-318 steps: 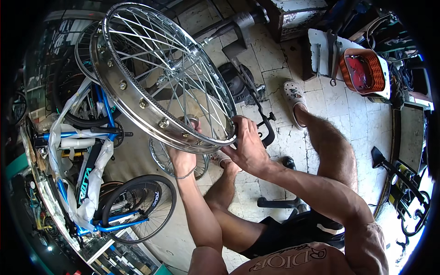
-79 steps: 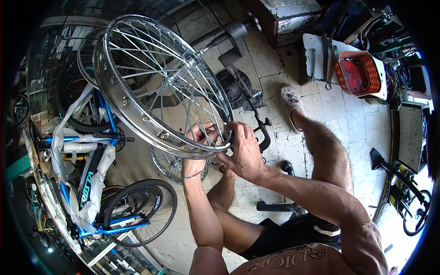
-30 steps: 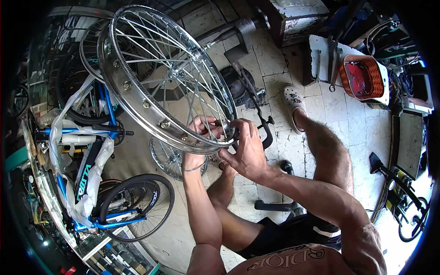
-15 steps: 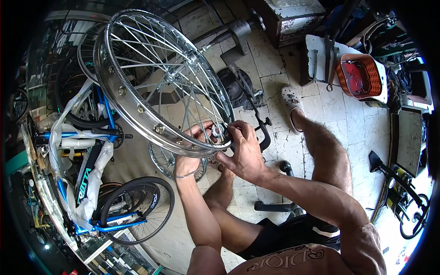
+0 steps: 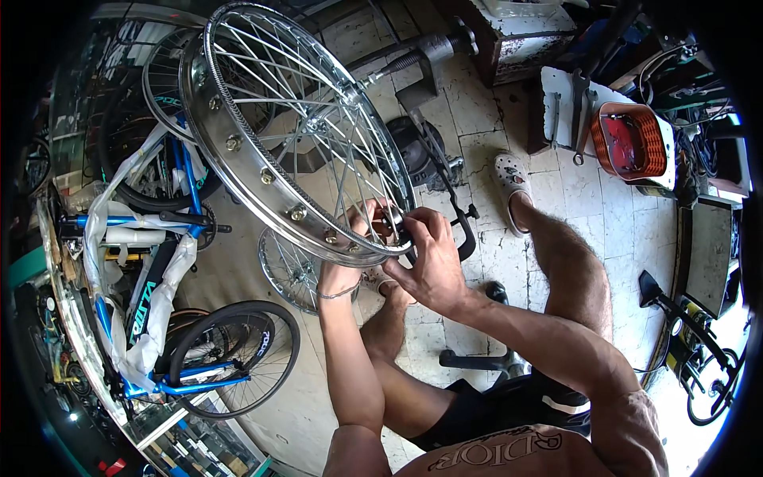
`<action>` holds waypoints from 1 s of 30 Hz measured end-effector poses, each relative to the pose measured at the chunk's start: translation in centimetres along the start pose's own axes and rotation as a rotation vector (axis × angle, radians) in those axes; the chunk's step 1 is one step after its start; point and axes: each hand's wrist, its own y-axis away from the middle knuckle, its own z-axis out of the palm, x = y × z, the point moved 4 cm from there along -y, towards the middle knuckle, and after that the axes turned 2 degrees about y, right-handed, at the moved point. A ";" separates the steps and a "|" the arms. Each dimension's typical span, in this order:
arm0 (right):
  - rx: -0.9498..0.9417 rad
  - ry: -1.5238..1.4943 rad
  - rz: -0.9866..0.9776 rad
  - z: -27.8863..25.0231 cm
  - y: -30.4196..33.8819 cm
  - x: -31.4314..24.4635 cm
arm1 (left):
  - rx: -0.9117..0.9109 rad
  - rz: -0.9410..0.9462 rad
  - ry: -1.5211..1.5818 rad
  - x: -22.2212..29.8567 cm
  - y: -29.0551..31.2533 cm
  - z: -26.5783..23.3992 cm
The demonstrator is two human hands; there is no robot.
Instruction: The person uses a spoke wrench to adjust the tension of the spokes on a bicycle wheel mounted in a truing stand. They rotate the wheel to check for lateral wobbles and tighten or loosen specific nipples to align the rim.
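Observation:
A shiny spoked wheel rim (image 5: pixel 274 189), without a tyre, stands tilted in front of me. My left hand (image 5: pixel 359 230) reaches under its near edge, the fingers bent up among the spokes. At the same spot my right hand (image 5: pixel 433 258) closes thumb and fingers from the right side of the rim. Between the fingertips of both hands shows a small round metal tool (image 5: pixel 391 219), partly covered, against the spokes close to the rim. The wheel's hub (image 5: pixel 315 125) sits farther off, with spokes running out to the rim.
A metal stand (image 5: pixel 429 71) with a threaded spindle is beyond the wheel. On the left lies a blue bicycle frame (image 5: pixel 191 187) partly wrapped in plastic, with a tyred wheel (image 5: pixel 290 358). An orange basket (image 5: pixel 664 151) and wrenches (image 5: pixel 580 111) rest on a white surface at right.
The rim sits a little farther right and higher in view, and its bolt-like fittings have shifted along it. Both hands have moved slightly right, still at the spokes.

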 end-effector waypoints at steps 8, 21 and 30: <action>0.009 -0.092 0.014 -0.3 0.0 -0.4 | 0.026 0.002 -0.144 0.4 1.1 -1.4; 0.048 -0.047 -0.001 -0.3 0.0 -0.4 | 0.144 0.006 -0.228 0.1 0.6 0.5; -0.011 0.011 0.002 -0.6 -0.3 0.0 | 0.134 0.145 -0.008 1.3 1.3 -3.0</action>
